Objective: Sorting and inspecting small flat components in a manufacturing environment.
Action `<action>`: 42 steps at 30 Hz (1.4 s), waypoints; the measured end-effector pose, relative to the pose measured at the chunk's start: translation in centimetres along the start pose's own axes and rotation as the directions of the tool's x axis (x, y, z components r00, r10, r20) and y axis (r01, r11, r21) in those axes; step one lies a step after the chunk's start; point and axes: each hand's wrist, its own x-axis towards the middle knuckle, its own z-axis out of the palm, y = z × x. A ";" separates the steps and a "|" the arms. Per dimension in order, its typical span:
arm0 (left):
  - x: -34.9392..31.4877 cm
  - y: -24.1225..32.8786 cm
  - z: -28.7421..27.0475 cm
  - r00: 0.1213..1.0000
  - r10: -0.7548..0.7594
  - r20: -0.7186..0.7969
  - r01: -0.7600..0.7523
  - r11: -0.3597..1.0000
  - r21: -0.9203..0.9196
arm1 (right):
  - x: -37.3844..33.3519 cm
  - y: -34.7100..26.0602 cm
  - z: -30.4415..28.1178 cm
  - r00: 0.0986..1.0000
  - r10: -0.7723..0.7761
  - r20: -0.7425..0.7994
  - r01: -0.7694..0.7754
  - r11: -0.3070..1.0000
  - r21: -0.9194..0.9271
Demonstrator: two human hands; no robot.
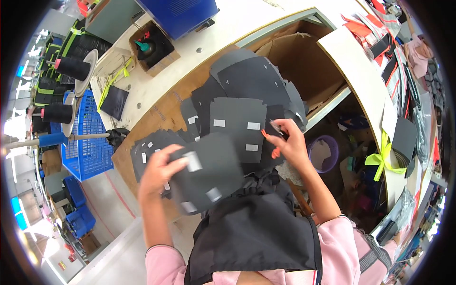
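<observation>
My left hand [161, 171] grips the edge of a dark grey panel [213, 166] with white patches, its thumb on top. The panel is tilted and slightly blurred, above the near edge of the table. In my right hand [290, 142] is a small pair of scissors [264, 138] with orange handles, partly hidden by the fingers. Just left of that hand, a similar grey panel [232, 107] with white patches lies on a pile of dark panels [251, 71]. Several more patched pieces [147, 147] lie on the brown board beyond my left hand.
A purple-rimmed bin [336, 154] stands below, right of my right hand. An open cardboard box [304, 57] sits behind the pile. Black thread cones [73, 68] and a blue crate [88, 142] are at left. A small box [156, 52] holds a green-topped bottle. Another person works at far right.
</observation>
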 end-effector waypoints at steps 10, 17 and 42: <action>3.4 -9.3 -4.0 0.668 0.542 -0.510 0.452 0.248 0.857 | 3.5 4.1 5.1 0.918 -0.313 -0.244 0.130 0.818 -0.560; 9.5 -4.5 6.6 0.772 0.624 -0.120 -0.307 0.531 0.790 | 3.1 2.9 4.6 0.986 -0.150 -0.073 0.160 0.976 0.145; 4.1 -0.7 8.4 0.996 -0.010 0.084 0.042 0.925 -0.377 | -4.2 -3.0 3.7 0.705 -0.707 0.054 0.626 0.585 -0.516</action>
